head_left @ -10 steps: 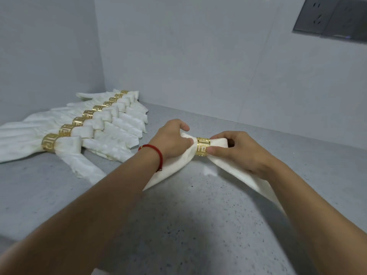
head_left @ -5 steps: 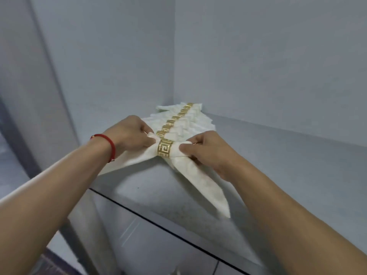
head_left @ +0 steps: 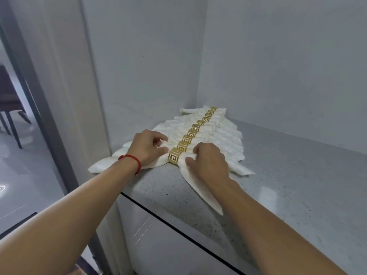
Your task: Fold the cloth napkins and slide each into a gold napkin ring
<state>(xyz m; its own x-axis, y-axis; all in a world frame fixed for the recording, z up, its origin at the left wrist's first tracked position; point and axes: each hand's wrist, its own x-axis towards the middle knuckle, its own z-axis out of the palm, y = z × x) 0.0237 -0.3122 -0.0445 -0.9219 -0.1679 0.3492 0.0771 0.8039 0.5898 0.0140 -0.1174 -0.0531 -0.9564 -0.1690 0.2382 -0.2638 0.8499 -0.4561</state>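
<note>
Countertop [head_left: 278,195]: grey, speckled — its front edge is nearest.
Nearest napkin [head_left: 200,187]: white, lying on the countertop at the front of the row, threaded through the gold ring [head_left: 174,159].
Left hand [head_left: 148,148]: fingers curled, pinching the cloth left of the ring; red bracelet [head_left: 132,162] on the wrist.
Right hand [head_left: 208,161]: fingers curled, gripping the cloth right of the ring.
Row of ringed napkins [head_left: 218,135]: overlapped — running back to the wall corner.

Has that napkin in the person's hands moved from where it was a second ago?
Yes. The napkin was apart from the row of ringed napkins; now it lies at the row's near end, touching it.
</note>
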